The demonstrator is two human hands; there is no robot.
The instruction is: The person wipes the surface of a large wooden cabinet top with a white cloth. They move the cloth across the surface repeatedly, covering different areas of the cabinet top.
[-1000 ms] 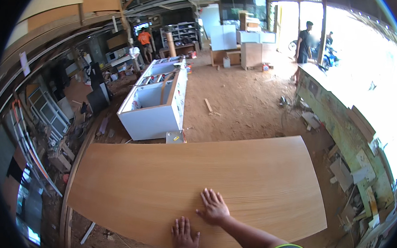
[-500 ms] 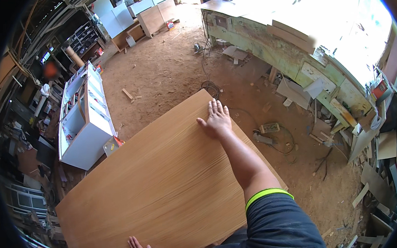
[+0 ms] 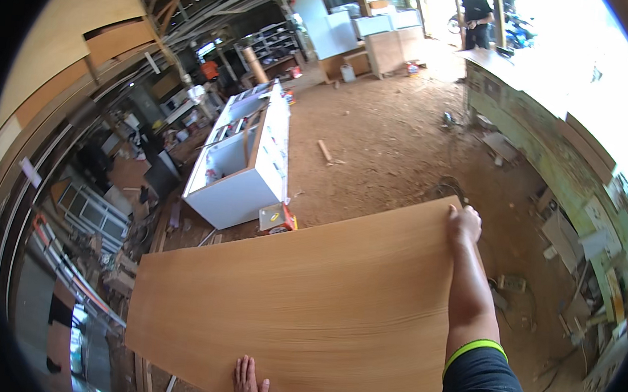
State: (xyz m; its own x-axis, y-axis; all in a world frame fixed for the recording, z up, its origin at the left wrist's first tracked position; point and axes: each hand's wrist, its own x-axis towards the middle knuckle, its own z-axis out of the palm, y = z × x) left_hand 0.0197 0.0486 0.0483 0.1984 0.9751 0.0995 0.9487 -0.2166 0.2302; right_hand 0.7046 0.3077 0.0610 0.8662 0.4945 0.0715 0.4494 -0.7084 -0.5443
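Note:
A large wood-grain panel (image 3: pixel 299 297) spans the lower middle of the head view. My left hand (image 3: pixel 251 385) lies flat on its near part, fingers spread and pointing away from me. My right hand (image 3: pixel 465 225) is at the panel's far right corner, fingers curled over the right edge, arm stretched out from the lower right. Just past the far edge stand a long white open-topped cabinet carcass (image 3: pixel 234 190) and a small metal can (image 3: pixel 268 220) beside a red item.
A worn workbench (image 3: pixel 524 109) runs along the right, with offcuts and cables beneath. Leaning frames (image 3: pixel 94 217) crowd the left. A loose batten (image 3: pixel 324 151) lies on the dirt floor. A person in dark clothing (image 3: pixel 476 21) stands at the back right; another in orange (image 3: pixel 210 70) is far back.
My right hand has moved from mid-panel out to the far right corner and now grips the edge. My left hand stays on the near part. The view swung right and back.

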